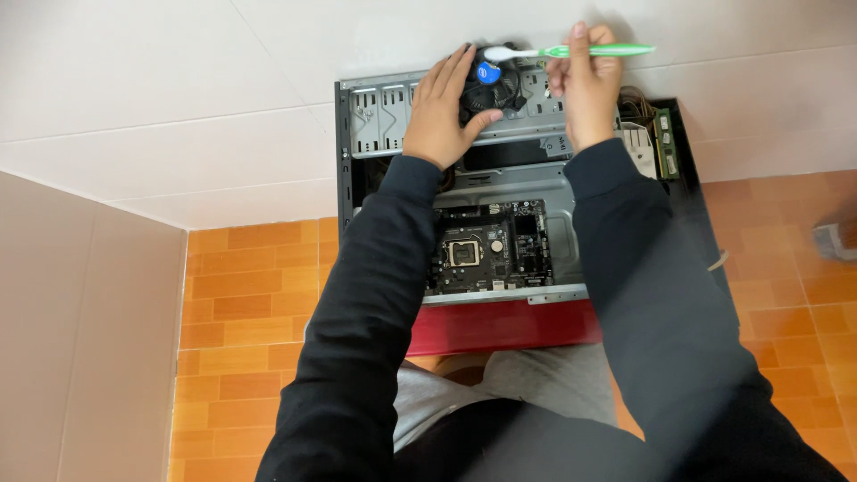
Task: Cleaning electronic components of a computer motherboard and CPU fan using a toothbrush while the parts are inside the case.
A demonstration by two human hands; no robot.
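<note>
An open grey computer case (379, 112) lies on its side on the floor, against the white wall. My left hand (442, 112) holds a black cooler fan (493, 85) with a blue round centre at the case's far end. My right hand (585, 85) grips a green and white toothbrush (571, 52), whose head rests at the fan's top edge. Lower in the case lies a black motherboard (489, 259) with a bare square processor socket. Dark sleeves cover both arms.
A red panel (500, 326) edges the case nearest me. Wires and a green memory stick (664, 143) sit at the case's right end. The floor is orange brick-pattern tile. A beige board (80, 339) stands at left, and a small grey object (835, 241) lies at far right.
</note>
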